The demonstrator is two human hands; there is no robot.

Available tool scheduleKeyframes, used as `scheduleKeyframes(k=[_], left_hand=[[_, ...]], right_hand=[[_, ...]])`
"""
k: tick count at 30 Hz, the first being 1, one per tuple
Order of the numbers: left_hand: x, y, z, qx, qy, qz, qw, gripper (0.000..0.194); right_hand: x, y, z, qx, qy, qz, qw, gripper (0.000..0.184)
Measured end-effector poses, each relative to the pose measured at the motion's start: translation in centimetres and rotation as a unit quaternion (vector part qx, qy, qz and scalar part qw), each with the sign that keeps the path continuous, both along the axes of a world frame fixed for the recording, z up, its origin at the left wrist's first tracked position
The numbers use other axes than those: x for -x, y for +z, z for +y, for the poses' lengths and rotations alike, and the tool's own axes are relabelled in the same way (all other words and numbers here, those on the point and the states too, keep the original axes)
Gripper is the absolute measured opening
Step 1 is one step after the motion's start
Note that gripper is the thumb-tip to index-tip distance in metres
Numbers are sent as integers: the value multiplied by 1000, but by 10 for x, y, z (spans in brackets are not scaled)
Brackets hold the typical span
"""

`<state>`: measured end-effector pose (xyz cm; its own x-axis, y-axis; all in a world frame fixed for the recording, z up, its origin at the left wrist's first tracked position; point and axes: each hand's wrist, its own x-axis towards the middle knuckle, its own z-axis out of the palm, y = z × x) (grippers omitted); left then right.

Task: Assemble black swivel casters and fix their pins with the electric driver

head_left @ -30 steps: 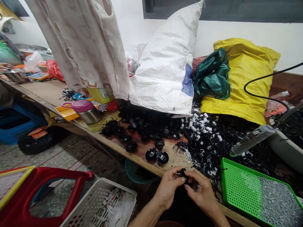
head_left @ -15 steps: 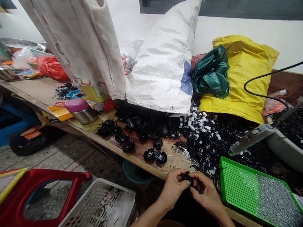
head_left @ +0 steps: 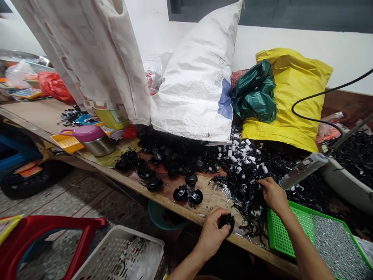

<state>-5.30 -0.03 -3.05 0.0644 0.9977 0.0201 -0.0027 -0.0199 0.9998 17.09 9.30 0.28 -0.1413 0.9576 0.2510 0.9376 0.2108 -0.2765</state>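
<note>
Left grip: left hand (head_left: 211,235) clamped on black plastic caster part (head_left: 226,222), above the near edge of the desk (head_left: 208,200).
Right grip: right hand (head_left: 272,194) on black plastic scrap pile (head_left: 243,175); apart or together cannot be told.
Nearby: two black casters (head_left: 188,195) on the desk, far of left hand; green perforated tray (head_left: 279,233) near right.

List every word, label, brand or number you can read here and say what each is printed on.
No text is legible.
White woven sack: grey print beside the blue patch, too small to read.
Yellow plastic container: label too blurred to read.
Plastic bag in the white plastic crate: print too blurred to read.
</note>
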Motion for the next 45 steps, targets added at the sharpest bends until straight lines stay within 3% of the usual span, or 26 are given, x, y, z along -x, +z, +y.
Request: scheduleKeyframes(k=[6, 11, 15, 26, 32, 36, 39, 45], left_hand=[[-1, 0, 1, 39, 0, -13, 999, 16], [-4, -9, 0, 43, 34, -33, 998, 19], [-5, -7, 2, 66, 47, -86, 993, 23], [-4, 1, 1, 88, 60, -141, 984, 25], [-1, 1, 0, 108, 31, -155, 982, 20], [-1, 1, 1, 91, 22, -141, 986, 18], [-2, -1, 2, 62, 17, -106, 992, 22], [-1, -8, 3, 27, 10, -18, 999, 25]], right_hand=[[0, -4, 6, -7, 24, -16, 1000, 23], [-7, -1, 7, -46, 27, 37, 998, 20], [-9, 3, 6, -55, 2, 80, 995, 24], [-5, 5, -2, 23, -17, 210, 977, 30], [2, 8, -1, 63, -8, 155, 986, 20], [25, 17, 11, 34, -16, 96, 995, 16], [61, 19, 26, 44, 36, 79, 995, 16], [136, 2, 60, 69, 125, 78, 987, 26]])
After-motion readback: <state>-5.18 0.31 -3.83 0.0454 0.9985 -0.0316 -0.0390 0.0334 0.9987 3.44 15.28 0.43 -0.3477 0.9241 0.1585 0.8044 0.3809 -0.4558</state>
